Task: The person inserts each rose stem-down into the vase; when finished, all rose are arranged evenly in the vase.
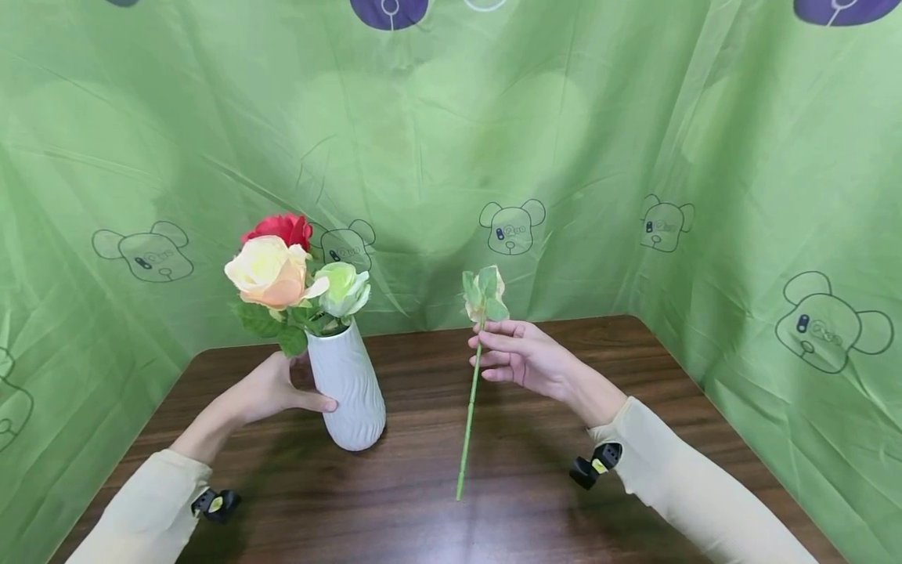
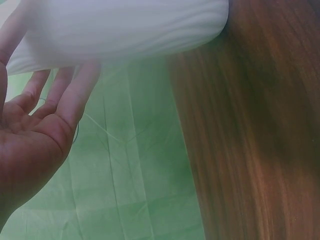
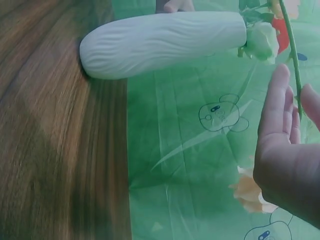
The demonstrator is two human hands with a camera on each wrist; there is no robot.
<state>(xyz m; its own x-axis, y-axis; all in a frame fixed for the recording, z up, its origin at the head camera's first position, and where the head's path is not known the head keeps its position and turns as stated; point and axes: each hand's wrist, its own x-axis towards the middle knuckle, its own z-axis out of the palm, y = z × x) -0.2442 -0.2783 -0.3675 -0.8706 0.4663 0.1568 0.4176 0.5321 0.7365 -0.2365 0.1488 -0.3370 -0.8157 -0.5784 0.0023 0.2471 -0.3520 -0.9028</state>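
Note:
On the left of the head view, a white ribbed vase (image 1: 352, 392) leans slightly on the table. It holds a red rose (image 1: 283, 229), a peach rose (image 1: 262, 272) and a pale green rose (image 1: 344, 290). My left hand (image 1: 271, 389) grips the vase's side, thumb on the near face and fingers round behind; the left wrist view shows those fingers against the vase (image 2: 140, 32). Between thumb and fingers, my right hand (image 1: 532, 362) pinches a single long-stemmed rose (image 1: 470, 415) just below its bloom. Its stem slants down over the table, while the peach-coloured petals (image 3: 252, 192) face away from me.
The dark wooden table (image 1: 416, 501) reaches back to a green cloth (image 1: 437, 141) printed with bear outlines, which also hangs on both sides. Small black devices sit at the left cuff (image 1: 215, 505) and the right cuff (image 1: 595, 465).

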